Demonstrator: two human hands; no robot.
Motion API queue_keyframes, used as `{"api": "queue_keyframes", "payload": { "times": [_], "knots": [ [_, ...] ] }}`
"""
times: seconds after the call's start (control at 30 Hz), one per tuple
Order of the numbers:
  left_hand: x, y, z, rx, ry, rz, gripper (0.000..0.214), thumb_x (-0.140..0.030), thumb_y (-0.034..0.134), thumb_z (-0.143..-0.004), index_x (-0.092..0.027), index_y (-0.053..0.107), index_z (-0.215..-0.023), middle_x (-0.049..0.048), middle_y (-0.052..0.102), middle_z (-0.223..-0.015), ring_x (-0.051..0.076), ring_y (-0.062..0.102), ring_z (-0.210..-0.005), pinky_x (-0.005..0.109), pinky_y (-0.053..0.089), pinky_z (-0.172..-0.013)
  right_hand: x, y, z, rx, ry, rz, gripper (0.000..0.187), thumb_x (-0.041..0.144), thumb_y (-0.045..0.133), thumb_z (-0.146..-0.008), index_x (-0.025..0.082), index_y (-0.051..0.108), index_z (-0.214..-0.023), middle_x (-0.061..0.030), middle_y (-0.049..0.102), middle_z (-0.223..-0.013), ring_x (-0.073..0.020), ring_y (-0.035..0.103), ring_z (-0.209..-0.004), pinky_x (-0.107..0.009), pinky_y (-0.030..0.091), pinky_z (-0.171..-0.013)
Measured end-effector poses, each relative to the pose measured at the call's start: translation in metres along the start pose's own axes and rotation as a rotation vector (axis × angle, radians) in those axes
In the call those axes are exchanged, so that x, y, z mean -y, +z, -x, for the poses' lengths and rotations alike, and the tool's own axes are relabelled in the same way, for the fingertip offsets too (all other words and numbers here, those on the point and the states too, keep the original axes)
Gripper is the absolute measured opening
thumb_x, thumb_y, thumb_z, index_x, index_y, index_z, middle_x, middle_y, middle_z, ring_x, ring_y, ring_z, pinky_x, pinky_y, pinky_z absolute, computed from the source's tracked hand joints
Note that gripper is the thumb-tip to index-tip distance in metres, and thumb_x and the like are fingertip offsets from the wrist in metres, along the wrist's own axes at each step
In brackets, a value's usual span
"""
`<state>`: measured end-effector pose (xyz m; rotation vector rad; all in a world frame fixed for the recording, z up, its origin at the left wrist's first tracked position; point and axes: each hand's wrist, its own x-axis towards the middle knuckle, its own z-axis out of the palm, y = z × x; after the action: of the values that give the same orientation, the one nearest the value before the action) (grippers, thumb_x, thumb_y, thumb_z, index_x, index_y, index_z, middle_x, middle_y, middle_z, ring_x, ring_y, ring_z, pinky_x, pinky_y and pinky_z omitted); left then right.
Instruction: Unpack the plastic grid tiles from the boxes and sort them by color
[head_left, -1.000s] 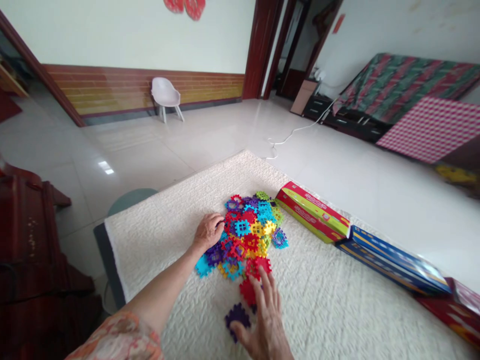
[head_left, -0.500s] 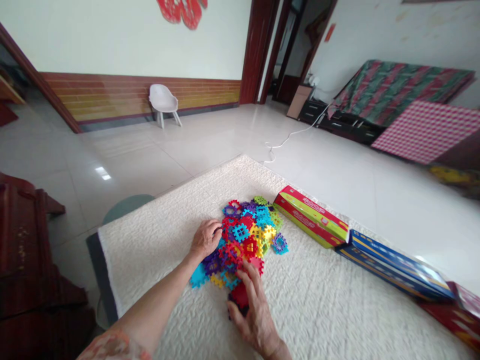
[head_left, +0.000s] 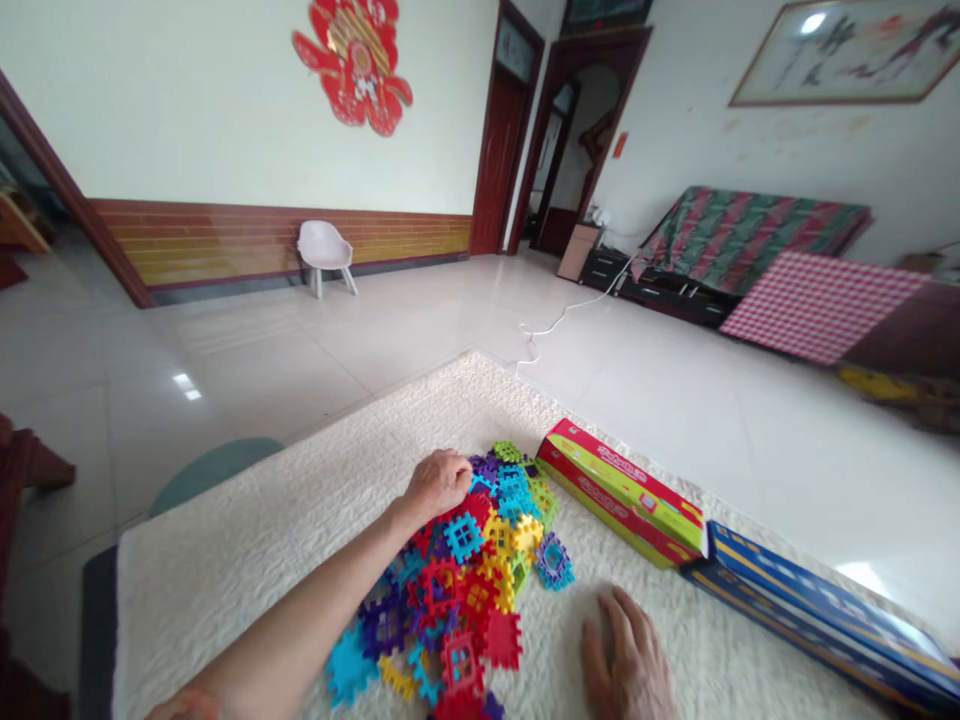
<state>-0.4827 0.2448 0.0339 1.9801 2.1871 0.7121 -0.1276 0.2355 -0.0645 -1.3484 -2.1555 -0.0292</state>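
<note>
A heap of bright plastic interlocking square pieces (head_left: 480,560), red, blue, yellow, purple and green, lies on a cream quilted cloth (head_left: 285,520). My left hand (head_left: 439,482) rests on the far left side of the heap with its fingers curled down onto the pieces; what they grip is hidden. Lying flat on the cloth to the right of the heap is my right hand (head_left: 626,665), fingers stretched out, holding nothing. A red piece (head_left: 501,638) sits just left of it.
A red and green box (head_left: 622,492) lies right of the heap, with a blue striped box (head_left: 817,610) beyond it. A white cable (head_left: 551,325) trails over the tiled floor. A small white chair (head_left: 324,250) stands by the far wall. Covered furniture (head_left: 750,245) is at right.
The view has tilted up. My right hand has left the near edge of the heap and moved right onto the bare cloth. My left hand has shifted a little further along the heap.
</note>
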Motion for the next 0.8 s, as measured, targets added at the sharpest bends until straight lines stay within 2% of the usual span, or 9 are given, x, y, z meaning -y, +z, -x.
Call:
{"api": "queue_keyframes", "payload": {
  "times": [0.1, 0.17, 0.27, 0.33, 0.47, 0.6, 0.7, 0.8],
  "knots": [
    [-0.034, 0.018, -0.047, 0.035, 0.047, 0.001, 0.028, -0.026, 0.047, -0.088, -0.023, 0.069, -0.104, 0.0044, 0.07, -0.108, 0.019, 0.061, -0.105, 0.029, 0.044, -0.098, -0.005, 0.009, 0.005, -0.009, -0.007, 0.052, 0.047, 0.051, 0.035, -0.095, 0.017, 0.054, -0.121, -0.0163, 0.057, -0.128, -0.0348, 0.056, -0.115, -0.053, 0.051, -0.088],
    [-0.053, 0.032, -0.073, 0.073, 0.058, -0.005, 0.032, -0.031, 0.052, -0.085, -0.022, 0.066, -0.112, 0.0051, 0.067, -0.117, 0.02, 0.058, -0.113, 0.031, 0.041, -0.102, -0.012, 0.013, 0.008, 0.001, -0.027, 0.071, 0.047, 0.052, 0.039, -0.094, 0.018, 0.053, -0.123, -0.0158, 0.057, -0.13, -0.0341, 0.056, -0.116, -0.051, 0.052, -0.087],
    [-0.071, 0.051, -0.1, 0.161, 0.028, -0.033, 0.039, -0.041, 0.057, -0.078, -0.019, 0.067, -0.108, 0.01, 0.064, -0.117, 0.028, 0.054, -0.118, 0.04, 0.043, -0.101, -0.019, 0.018, 0.011, 0.001, -0.041, 0.082, 0.047, 0.053, 0.041, -0.093, 0.019, 0.053, -0.122, -0.0155, 0.056, -0.131, -0.034, 0.055, -0.117, -0.05, 0.052, -0.087],
    [-0.074, 0.061, -0.109, 0.226, -0.003, -0.057, 0.042, -0.047, 0.059, -0.075, -0.019, 0.069, -0.104, 0.0124, 0.063, -0.117, 0.033, 0.053, -0.118, 0.047, 0.044, -0.098, -0.017, 0.019, 0.011, -0.024, -0.01, 0.072, 0.048, 0.055, 0.036, -0.095, 0.019, 0.054, -0.121, -0.0157, 0.056, -0.131, -0.0344, 0.054, -0.118, -0.051, 0.05, -0.088],
    [-0.073, 0.072, -0.108, 0.289, -0.037, -0.102, 0.042, -0.045, 0.058, -0.074, -0.021, 0.069, -0.106, 0.0128, 0.061, -0.12, 0.035, 0.051, -0.12, 0.052, 0.041, -0.099, -0.004, 0.017, 0.01, -0.049, 0.045, 0.043, 0.048, 0.055, 0.032, -0.096, 0.019, 0.054, -0.12, -0.015, 0.056, -0.131, -0.0343, 0.052, -0.12, -0.052, 0.047, -0.091],
    [-0.072, 0.07, -0.093, 0.289, -0.016, -0.129, 0.037, -0.04, 0.059, -0.073, -0.021, 0.07, -0.104, 0.0125, 0.06, -0.119, 0.034, 0.053, -0.117, 0.05, 0.041, -0.099, 0.001, 0.013, 0.009, -0.043, 0.049, 0.033, 0.045, 0.052, 0.035, -0.095, 0.02, 0.054, -0.12, -0.0149, 0.057, -0.13, -0.034, 0.051, -0.121, -0.052, 0.046, -0.093],
    [-0.076, 0.066, -0.075, 0.29, 0.039, -0.121, 0.034, -0.039, 0.06, -0.072, -0.02, 0.071, -0.098, 0.0127, 0.063, -0.113, 0.033, 0.057, -0.112, 0.045, 0.045, -0.095, 0.0, 0.009, 0.009, -0.034, 0.046, 0.024, 0.042, 0.048, 0.037, -0.095, 0.018, 0.054, -0.12, -0.0156, 0.057, -0.13, -0.0343, 0.051, -0.121, -0.053, 0.046, -0.093],
    [-0.081, 0.06, -0.058, 0.297, 0.13, -0.073, 0.031, -0.041, 0.063, -0.073, -0.022, 0.072, -0.096, 0.0083, 0.068, -0.102, 0.026, 0.063, -0.103, 0.035, 0.049, -0.089, -0.002, 0.004, 0.009, -0.001, 0.015, -0.006, 0.04, 0.042, 0.038, -0.094, 0.017, 0.051, -0.122, -0.0159, 0.056, -0.131, -0.0329, 0.051, -0.122, -0.052, 0.046, -0.095]
  ]
}}
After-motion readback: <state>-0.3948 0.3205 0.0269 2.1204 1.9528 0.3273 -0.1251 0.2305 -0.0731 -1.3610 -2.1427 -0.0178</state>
